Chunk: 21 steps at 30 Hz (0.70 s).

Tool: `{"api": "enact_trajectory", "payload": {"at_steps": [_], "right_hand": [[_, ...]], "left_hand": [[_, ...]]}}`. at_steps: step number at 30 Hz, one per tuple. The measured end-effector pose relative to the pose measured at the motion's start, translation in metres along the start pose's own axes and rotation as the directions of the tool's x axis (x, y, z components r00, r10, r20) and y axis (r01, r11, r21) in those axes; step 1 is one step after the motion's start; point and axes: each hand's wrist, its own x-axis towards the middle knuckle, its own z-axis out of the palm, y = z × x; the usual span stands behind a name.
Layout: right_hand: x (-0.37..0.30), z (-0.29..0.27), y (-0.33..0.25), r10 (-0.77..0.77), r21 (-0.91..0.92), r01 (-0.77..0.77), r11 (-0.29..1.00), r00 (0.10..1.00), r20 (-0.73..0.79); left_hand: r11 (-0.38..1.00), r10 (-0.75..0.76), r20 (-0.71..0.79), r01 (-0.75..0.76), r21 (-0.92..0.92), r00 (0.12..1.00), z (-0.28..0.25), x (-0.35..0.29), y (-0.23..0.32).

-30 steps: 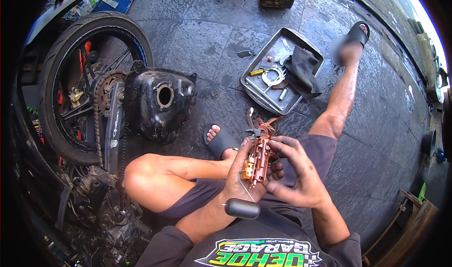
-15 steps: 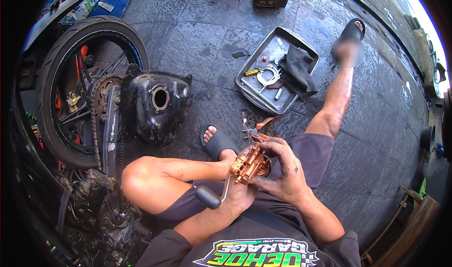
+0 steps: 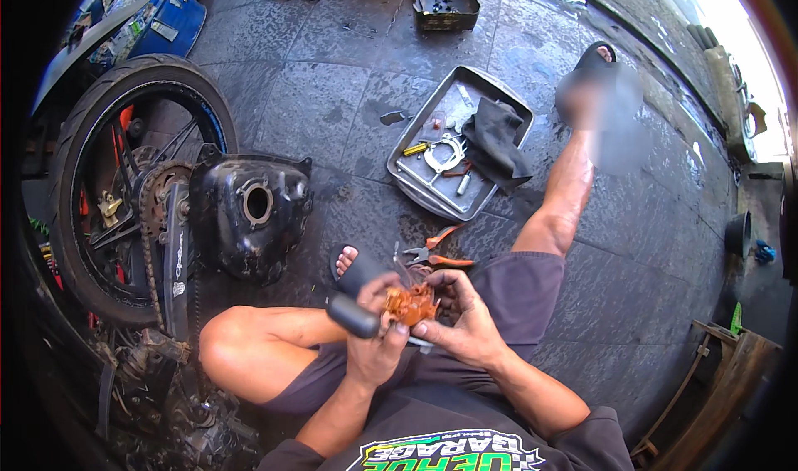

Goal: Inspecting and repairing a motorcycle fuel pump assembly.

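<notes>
My left hand [image 3: 374,348] has swung its black-handled tool [image 3: 353,316] from 6 to 9 o'clock of the rusty orange metal part [image 3: 410,305]; right hand [image 3: 461,325] clasps that part.

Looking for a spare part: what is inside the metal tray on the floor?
The tray holds a black rag, a round metal ring, a yellow-handled tool and small parts. Anything under the rag is hidden.

One motorcycle wheel [image 3: 125,188], one black fuel tank [image 3: 249,221], one metal tray [image 3: 482,84], one pair of orange-handled pliers [image 3: 440,255], two hands.
</notes>
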Motion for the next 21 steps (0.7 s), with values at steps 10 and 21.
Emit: {"api": "enact_trajectory", "payload": {"at_steps": [10, 21], "right_hand": [[0.052, -0.034, -0.066, 0.108, -0.546, 0.103, 0.832, 0.934, 0.341], [0.296, -0.137, 0.039, -0.241, -0.820, -0.289, 0.494, 0.861, -0.448]], "left_hand": [[0.746, -0.225, 0.090, 0.231, -0.624, 0.970, 0.004, 0.003, -0.014], [0.745, -0.264, -0.090, 0.144, -0.651, 0.960, 0.011, 0.019, -0.013]]}}
